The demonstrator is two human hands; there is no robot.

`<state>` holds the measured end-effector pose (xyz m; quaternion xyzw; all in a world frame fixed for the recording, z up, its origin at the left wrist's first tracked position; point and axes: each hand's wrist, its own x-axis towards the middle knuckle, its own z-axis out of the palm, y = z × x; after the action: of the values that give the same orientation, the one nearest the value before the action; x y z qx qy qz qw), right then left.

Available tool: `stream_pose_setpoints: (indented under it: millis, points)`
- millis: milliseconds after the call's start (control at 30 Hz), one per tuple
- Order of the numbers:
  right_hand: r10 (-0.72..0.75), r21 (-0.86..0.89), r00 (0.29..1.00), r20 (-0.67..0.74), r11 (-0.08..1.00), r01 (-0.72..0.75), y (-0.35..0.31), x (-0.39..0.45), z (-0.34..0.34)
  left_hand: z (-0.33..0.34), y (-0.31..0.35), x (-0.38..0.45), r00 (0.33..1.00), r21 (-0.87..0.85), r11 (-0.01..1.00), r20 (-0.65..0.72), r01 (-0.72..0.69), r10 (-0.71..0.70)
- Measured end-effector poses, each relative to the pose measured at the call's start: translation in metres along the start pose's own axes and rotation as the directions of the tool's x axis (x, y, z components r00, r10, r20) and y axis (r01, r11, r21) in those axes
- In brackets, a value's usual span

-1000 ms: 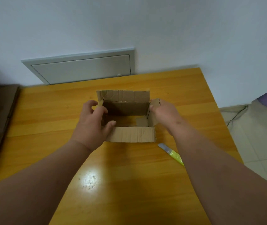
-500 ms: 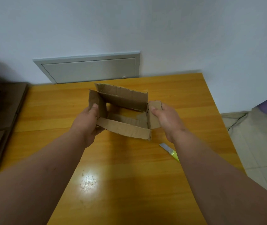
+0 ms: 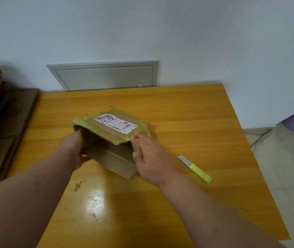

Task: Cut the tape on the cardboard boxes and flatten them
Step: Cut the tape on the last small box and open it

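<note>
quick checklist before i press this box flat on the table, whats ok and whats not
1. Both hands on the cardboard box: ok. The left hand grips its left end; the right hand rests fingers on its right side.
2. Box opened up: ok at the near end, which gapes open; the far end cannot be seen.
3. Tape cut: cannot tell; yellow tape runs along the labelled face.
4. Knife away from the hands: ok, it lies on the table to the right.
5. Knife blade retracted: not ok, bare metal shows.
6. Table space under the box: ok.
</note>
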<state>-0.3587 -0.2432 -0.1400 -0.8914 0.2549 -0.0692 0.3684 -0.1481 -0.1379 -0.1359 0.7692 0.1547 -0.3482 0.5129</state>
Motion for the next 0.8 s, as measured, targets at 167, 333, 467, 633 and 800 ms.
stream_pose_setpoints:
  millis: [167,333,467,633,800]
  points:
    - [-0.056,-0.153,0.986,0.158,0.985,0.081,-0.011,-0.009,0.03,-0.016,-0.007,0.001,0.99,0.02,1.0,-0.141,-0.016,0.018]
    - [-0.005,-0.123,0.97,0.242,0.992,0.036,-0.009,-0.007,0.045,-0.019,-0.021,0.0,0.957,0.336,0.914,-0.097,-0.226,0.273]
    - [0.216,0.138,0.971,-0.101,0.97,-0.202,-0.008,0.015,0.037,-0.021,-0.027,0.011,0.93,0.549,0.793,-0.071,-0.266,0.361]
    - [0.454,0.162,0.888,0.071,0.873,-0.459,0.013,0.049,0.028,-0.024,-0.026,0.026,0.89,0.659,0.678,-0.028,-0.326,0.456]
    - [0.439,0.328,0.888,0.14,0.825,-0.46,0.015,0.049,0.045,-0.03,-0.012,0.039,0.843,0.738,0.55,0.049,-0.391,0.535]
